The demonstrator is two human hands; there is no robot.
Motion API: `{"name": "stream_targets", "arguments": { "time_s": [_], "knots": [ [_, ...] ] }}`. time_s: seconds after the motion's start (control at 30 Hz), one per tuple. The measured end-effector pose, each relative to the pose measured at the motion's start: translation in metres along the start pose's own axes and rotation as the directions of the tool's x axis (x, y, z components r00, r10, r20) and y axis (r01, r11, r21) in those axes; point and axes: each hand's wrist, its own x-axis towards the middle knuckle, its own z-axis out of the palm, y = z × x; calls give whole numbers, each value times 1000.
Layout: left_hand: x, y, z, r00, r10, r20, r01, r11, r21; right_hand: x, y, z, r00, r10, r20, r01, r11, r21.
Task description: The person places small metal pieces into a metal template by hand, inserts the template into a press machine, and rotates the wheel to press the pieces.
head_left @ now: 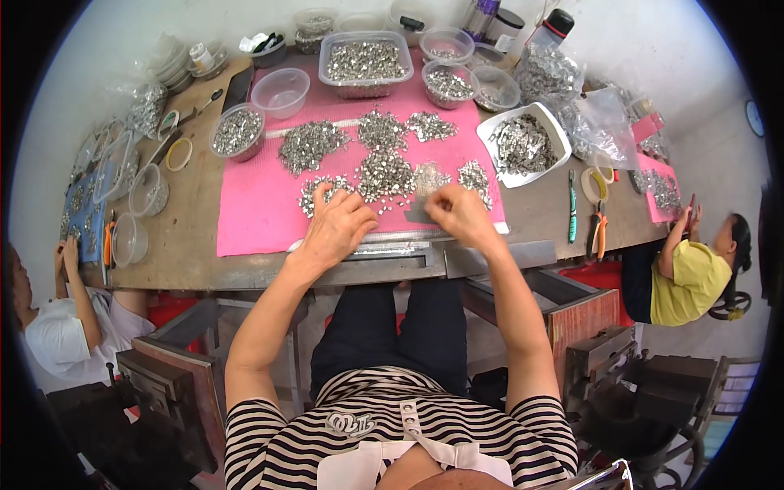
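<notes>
Small shiny metal pieces lie in several heaps on a pink mat (pixel 249 200). My left hand (pixel 336 224) rests over the near left heap (pixel 314 194), its bent fingers apart and touching the pieces. To the right, my right hand (pixel 464 216) is closed on a thin grey flat plate (pixel 419 214), close to the mat. Just beyond that plate is a small pale heap (pixel 429 178). A larger heap (pixel 385 174) lies between my hands, and another small heap (pixel 474 180) is right of my right hand. The right fingertips are partly hidden.
A metal rail (pixel 384 251) runs along the table's near edge. A white tray (pixel 563 147) of pieces, green-handled tweezers (pixel 572 208) and orange-handled pliers (pixel 600 229) lie right. Plastic tubs (pixel 280 91) stand behind the heaps. One person (pixel 65 327) sits left, another (pixel 690 273) right.
</notes>
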Motion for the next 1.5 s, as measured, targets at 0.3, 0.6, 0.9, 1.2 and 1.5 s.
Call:
{"name": "stream_targets", "arguments": {
  "time_s": [0.3,0.6,0.9,1.2,1.5],
  "knots": [
    [-4,4,-4,999,-23,22,23,1000,-3,-41,-2,8,972,-166,-166,114,952,-283],
    [-4,8,0,997,-76,6,76,996,-39,-38,-2,20,918,-327,-222,217,886,-410],
    [-11,36,1,978,-175,-110,144,958,-247,-77,-32,33,955,-170,-244,225,949,220],
    [-14,72,19,944,-278,-179,165,865,-475,-82,-26,48,951,-92,-296,170,952,253],
    [-10,80,26,961,-206,-184,137,934,-329,-88,-22,45,805,-491,-333,428,869,-247]
  ]
}}
